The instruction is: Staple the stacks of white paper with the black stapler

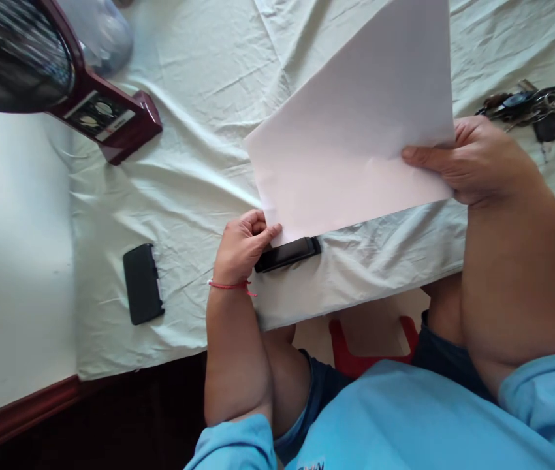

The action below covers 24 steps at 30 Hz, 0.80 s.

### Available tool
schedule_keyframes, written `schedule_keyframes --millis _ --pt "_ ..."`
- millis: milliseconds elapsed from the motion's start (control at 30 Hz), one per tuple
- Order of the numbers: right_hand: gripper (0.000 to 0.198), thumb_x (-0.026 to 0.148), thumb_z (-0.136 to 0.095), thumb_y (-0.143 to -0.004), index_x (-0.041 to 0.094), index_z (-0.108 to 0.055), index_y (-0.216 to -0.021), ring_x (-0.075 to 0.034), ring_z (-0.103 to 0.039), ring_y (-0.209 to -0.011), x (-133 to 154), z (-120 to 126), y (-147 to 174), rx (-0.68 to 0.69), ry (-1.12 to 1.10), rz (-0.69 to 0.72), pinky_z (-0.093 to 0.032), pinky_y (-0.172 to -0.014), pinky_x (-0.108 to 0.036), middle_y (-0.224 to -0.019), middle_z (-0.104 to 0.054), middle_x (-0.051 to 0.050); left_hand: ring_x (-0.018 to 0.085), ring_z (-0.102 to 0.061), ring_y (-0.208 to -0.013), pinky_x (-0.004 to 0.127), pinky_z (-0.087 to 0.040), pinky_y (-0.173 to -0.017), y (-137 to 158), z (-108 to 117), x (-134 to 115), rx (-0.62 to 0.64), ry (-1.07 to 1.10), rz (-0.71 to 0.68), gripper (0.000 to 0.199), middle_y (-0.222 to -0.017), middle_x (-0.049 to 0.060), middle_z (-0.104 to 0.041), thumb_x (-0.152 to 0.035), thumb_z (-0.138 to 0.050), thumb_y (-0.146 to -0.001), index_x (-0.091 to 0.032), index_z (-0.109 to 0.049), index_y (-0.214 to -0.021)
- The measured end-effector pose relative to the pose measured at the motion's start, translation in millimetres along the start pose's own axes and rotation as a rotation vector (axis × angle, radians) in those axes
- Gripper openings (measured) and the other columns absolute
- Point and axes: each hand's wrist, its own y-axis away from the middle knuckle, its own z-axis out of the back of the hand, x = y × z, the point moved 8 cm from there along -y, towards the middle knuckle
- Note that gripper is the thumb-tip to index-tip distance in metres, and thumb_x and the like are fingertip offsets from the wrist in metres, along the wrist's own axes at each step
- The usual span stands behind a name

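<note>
A white sheet of paper (pixel 356 124) is held between my two hands above the cloth-covered table, its far end running out of the top of the view. My left hand (pixel 245 245) pinches the near left corner, thumb on top. On the right edge, my right hand (pixel 473 160) grips the sheet with the thumb lying over it and the fingers mostly hidden underneath. Beneath the near edge, close to my left hand, lies a black phone-like object (pixel 288 254), partly covered by the paper.
A dark red fan (pixel 121 127) stands at the back left with a clear plastic bag (pixel 106 36) behind it. A black phone case (pixel 143 284) lies on the light green tablecloth (pixel 184 163). A bunch of keys (pixel 532 108) rests beyond my right hand. A red stool (pixel 343 349) shows below.
</note>
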Motion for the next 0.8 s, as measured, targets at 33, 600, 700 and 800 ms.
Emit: schedule_keyframes --millis 33,600,700,800 --pt "0.019 0.025 -0.097 -0.090 0.014 -0.088 -0.104 -0.015 -0.084 -0.090 -0.5 1.6 -0.1 0.005 0.009 -0.003 -0.075 -0.105 -0.039 -0.111 -0.089 -0.005 0.015 -0.062 -0.068 0.025 -0.044 -0.063 0.7 -0.8 -0.6 0.009 -0.020 0.009 0.038 -0.081 0.002 -0.080 -0.046 -0.097 -0.073 -0.018 -0.081 -0.093" --pt "0.012 0.026 -0.094 -0.092 0.015 -0.089 -0.095 -0.012 -0.074 -0.075 2.3 29.5 5.0 0.005 0.126 -0.108 -0.069 -0.080 -0.030 -0.101 -0.087 -0.007 0.021 -0.074 -0.076 0.033 -0.051 -0.078 5.2 -4.9 -5.4 0.029 -0.185 -0.009 0.041 -0.080 0.003 -0.085 -0.048 -0.090 -0.075 -0.020 -0.080 -0.104" --pt "0.017 0.029 -0.095 -0.092 0.015 -0.089 -0.098 -0.013 -0.072 -0.074 2.0 37.3 5.0 -0.016 0.191 -0.119 -0.072 -0.087 -0.040 -0.102 -0.086 -0.007 0.022 -0.076 -0.079 0.035 -0.052 -0.082 5.2 -4.6 -2.4 0.038 -0.210 -0.044 0.040 -0.083 0.004 -0.086 -0.049 -0.090 -0.081 -0.020 -0.080 -0.107" --pt "0.011 0.025 -0.093 -0.093 0.015 -0.089 -0.097 -0.013 -0.071 -0.072 5.0 41.0 7.3 -0.027 0.200 -0.127 -0.072 -0.086 -0.041 -0.098 -0.085 -0.006 0.023 -0.076 -0.082 0.036 -0.053 -0.083 8.3 -4.2 -4.0 0.045 -0.191 -0.107 0.040 -0.088 0.005 -0.086 -0.054 -0.088 -0.091 -0.020 -0.081 -0.111"
